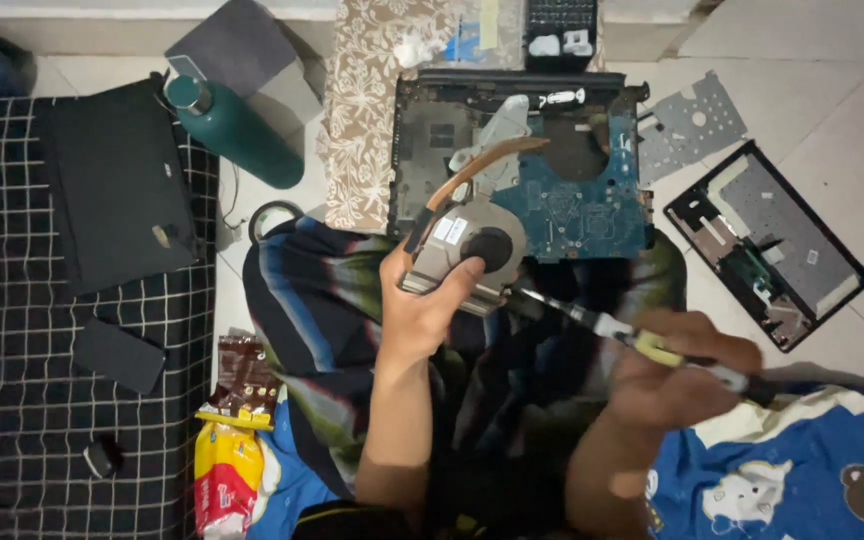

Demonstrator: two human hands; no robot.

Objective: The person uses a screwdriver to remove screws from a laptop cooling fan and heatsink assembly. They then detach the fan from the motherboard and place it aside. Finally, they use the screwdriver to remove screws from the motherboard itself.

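Note:
My left hand (427,305) grips a metal laptop cooling fan (464,243) with a curved copper heat pipe (482,165) rising from it. The fan is held above my lap, just in front of an opened laptop base (542,200) with a blue circuit board. My right hand (687,365) holds a screwdriver (602,325) with a yellow band; its tip points left, at the fan's lower right edge.
A laptop palm-rest panel (772,245) and a grey metal plate (692,125) lie on the tiled floor at right. At left: a green bottle (232,125), a closed black laptop (117,180), a phone (120,355) on a checked mat, snack packets (227,450). Blue cartoon cushion (792,470) lower right.

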